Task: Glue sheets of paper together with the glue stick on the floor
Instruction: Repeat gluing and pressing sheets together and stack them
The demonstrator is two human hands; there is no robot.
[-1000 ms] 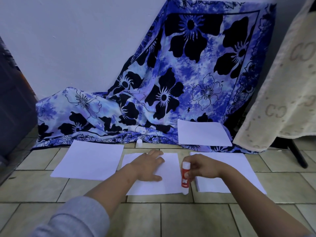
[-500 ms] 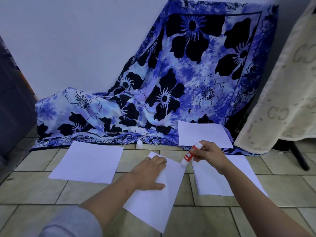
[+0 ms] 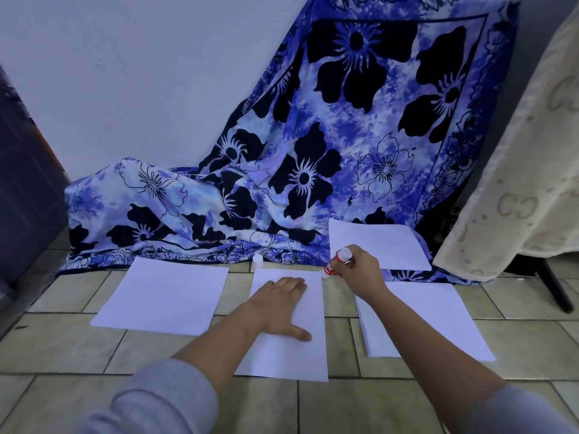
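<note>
At the one-o'clock corner of the middle sheet (image 3: 291, 349) the glue stick (image 3: 336, 263) leaned, tip down toward seven, base toward one, gripped in the curled fingers of the right hand (image 3: 360, 270), the nearer one. Toward eight o'clock from the stick, the left hand (image 3: 279, 303) lay flat, fingers straight, pinning the sheet. Half a second earlier that sheet sat skewed; now its long axis ran twelve to six.

A blue-and-white tie-dyed cloth with black flower prints (image 3: 360, 145) is draped against a plain white wall (image 3: 141, 73) and spread onto beige floor tiles (image 3: 376, 405). A cream patterned blanket (image 3: 517, 183) is hung at right over a black slanted leg (image 3: 554, 286). A dark panel (image 3: 25, 183) is seen at left.
</note>
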